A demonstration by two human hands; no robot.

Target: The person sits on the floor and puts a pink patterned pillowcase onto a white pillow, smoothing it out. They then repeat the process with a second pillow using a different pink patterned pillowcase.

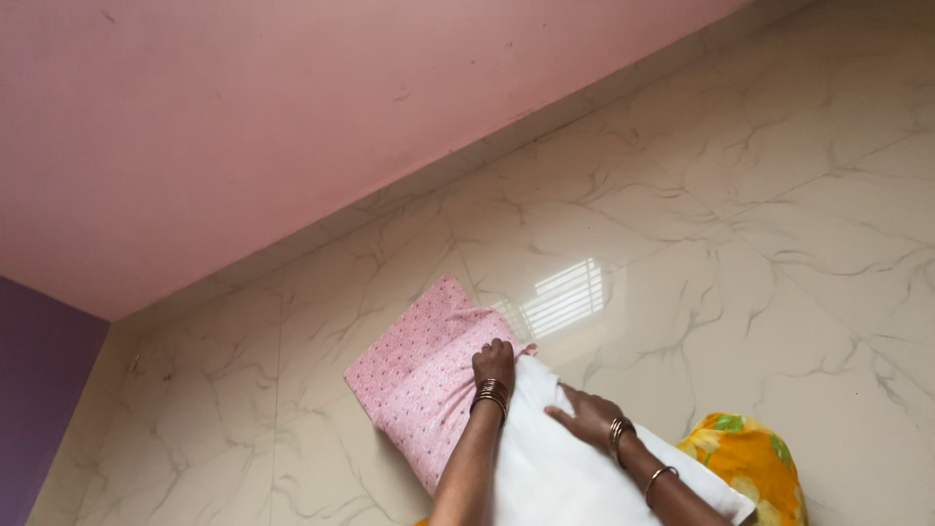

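Observation:
A pink patterned pillowcase [419, 375] lies on the marble floor with a white pillow [555, 472] partly inside it. My left hand [494, 362] grips the open edge of the pillowcase where the pillow enters. My right hand [587, 414] rests flat with spread fingers on the white pillow. Both wrists wear bangles. The lower end of the pillow runs out of the bottom of the view.
The pale veined marble tile floor [740, 244] has a bright window reflection beside the pillowcase. A pink wall [243, 127] meets the floor along a skirting; a purple wall [39, 390] stands at the left. Orange and yellow floral cloth [750, 463] lies at bottom right.

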